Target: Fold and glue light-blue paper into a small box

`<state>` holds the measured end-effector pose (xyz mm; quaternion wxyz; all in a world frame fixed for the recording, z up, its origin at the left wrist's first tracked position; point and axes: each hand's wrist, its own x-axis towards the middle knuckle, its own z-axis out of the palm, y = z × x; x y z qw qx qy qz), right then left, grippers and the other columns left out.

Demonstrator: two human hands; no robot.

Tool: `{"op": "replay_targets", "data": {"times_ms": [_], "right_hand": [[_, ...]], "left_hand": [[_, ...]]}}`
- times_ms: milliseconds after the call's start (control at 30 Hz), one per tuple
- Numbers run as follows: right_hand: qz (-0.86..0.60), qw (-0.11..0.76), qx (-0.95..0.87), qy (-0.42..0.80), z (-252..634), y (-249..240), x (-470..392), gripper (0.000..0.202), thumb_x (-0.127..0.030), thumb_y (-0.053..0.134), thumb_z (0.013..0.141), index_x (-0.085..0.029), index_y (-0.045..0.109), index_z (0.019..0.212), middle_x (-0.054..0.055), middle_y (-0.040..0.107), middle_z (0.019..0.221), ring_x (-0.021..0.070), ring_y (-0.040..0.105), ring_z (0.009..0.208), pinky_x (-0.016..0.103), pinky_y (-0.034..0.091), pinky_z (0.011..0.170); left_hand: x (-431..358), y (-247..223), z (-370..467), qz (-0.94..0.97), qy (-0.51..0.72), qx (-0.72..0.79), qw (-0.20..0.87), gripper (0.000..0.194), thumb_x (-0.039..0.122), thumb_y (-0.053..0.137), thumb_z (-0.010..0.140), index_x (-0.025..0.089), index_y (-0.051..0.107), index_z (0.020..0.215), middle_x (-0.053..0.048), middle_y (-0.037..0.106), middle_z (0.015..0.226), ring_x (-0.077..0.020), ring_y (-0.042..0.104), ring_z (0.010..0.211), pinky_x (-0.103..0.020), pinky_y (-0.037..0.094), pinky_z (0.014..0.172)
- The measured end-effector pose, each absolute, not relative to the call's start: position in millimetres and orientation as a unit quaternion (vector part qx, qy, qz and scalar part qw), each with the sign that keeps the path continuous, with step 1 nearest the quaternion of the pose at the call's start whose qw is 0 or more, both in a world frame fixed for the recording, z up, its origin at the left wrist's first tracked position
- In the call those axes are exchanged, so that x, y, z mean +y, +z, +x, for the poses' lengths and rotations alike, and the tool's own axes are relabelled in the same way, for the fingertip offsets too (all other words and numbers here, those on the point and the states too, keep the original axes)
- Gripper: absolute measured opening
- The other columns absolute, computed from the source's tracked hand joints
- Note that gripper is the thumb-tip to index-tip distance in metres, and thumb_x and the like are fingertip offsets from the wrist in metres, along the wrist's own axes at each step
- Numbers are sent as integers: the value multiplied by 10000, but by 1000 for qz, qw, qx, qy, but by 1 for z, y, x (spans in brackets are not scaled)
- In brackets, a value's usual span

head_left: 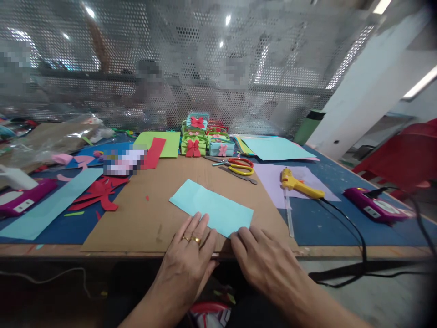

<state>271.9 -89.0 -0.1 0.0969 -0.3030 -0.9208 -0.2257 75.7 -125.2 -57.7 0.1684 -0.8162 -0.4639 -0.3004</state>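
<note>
A light blue sheet of paper point(218, 207) lies slanted on brown cardboard near the front of the table, with a faint crease towards its left end. My left hand point(191, 250), with two rings on it, rests its outstretched fingers on the paper's near edge; its thumb is lower, by the table edge. At the paper's near right corner, my right hand point(262, 255) has its fingers curled and pressed together on the sheet, its thumb hidden. Beyond the paper lie red-handled and yellow-handled scissors point(241, 166) and a dark, narrow blade-like tool point(239, 175).
Small paper boxes with bows point(193, 146) stand at the back. Right are a yellow glue gun point(300, 184) with its cord, a purple power strip point(373, 205) and coloured sheets point(276, 148). Left are red paper scraps point(102, 193), a long blue strip point(51, 205) and another purple strip point(25, 200).
</note>
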Motion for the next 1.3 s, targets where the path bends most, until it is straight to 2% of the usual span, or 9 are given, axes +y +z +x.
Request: {"op": "replay_targets", "data": {"times_ms": [100, 233, 400, 567, 733, 900, 1067, 1300], "right_hand": [[-288, 116, -931, -192, 277, 1, -80, 196, -51, 683, 757, -205, 588, 833, 27, 615, 774, 215, 527, 662, 343, 342, 554], [-291, 124, -945, -87, 292, 6, -66, 103, -119, 618, 895, -206, 601, 843, 27, 622, 804, 196, 536, 697, 328, 349, 578], [-289, 158, -943, 40, 302, 9, -51, 237, -160, 464, 1011, -191, 642, 857, 41, 620, 811, 171, 565, 775, 298, 412, 680], [-293, 216, -923, 122, 300, 6, -36, 205, -237, 530, 1002, -190, 666, 856, 31, 644, 803, 156, 583, 759, 287, 435, 696], [-341, 238, -889, 191, 292, 3, -26, 174, -262, 605, 948, -190, 683, 810, 12, 665, 747, 142, 588, 690, 277, 430, 657], [-371, 242, -877, 185, 284, 2, -23, 128, -220, 634, 905, -187, 665, 785, -1, 659, 721, 142, 589, 683, 277, 422, 647], [-386, 218, -883, 153, 282, -2, -21, 96, -235, 638, 917, -202, 664, 831, 10, 678, 806, 159, 596, 761, 299, 418, 707], [-404, 211, -882, 121, 281, -6, -22, 133, -274, 627, 928, -207, 629, 814, 10, 654, 782, 164, 575, 739, 301, 400, 682]], "left_hand": [[-125, -58, 76, -817, -301, -464, 164, 466, 159, 593, 891, 79, 550, 1349, -300, 509, 1432, -418, 444, 1387, -617, 480, 1054], [-124, -57, 75, -818, -301, -465, 157, 539, 188, 643, 879, 184, 536, 1407, -262, 517, 1439, -413, 455, 1381, -624, 490, 1032], [-124, -55, 77, -815, -310, -466, 148, 484, 190, 664, 865, 149, 589, 1342, -272, 542, 1408, -416, 478, 1362, -623, 493, 1026], [-124, -54, 79, -810, -319, -472, 137, 462, 196, 674, 862, 132, 603, 1314, -271, 546, 1402, -417, 473, 1365, -621, 490, 1035], [-124, -56, 75, -820, -301, -469, 130, 491, 235, 668, 885, 153, 571, 1359, -256, 513, 1441, -408, 433, 1397, -621, 478, 1052], [-125, -54, 74, -817, -303, -475, 124, 474, 238, 640, 910, 160, 567, 1371, -247, 513, 1446, -400, 432, 1401, -611, 485, 1049], [-125, -51, 76, -808, -327, -474, 125, 425, 209, 619, 907, 148, 607, 1327, -246, 547, 1415, -396, 474, 1371, -607, 502, 1031], [-125, -54, 73, -820, -312, -462, 130, 513, 204, 632, 896, 147, 554, 1400, -251, 510, 1454, -401, 433, 1400, -602, 489, 1050]]}}
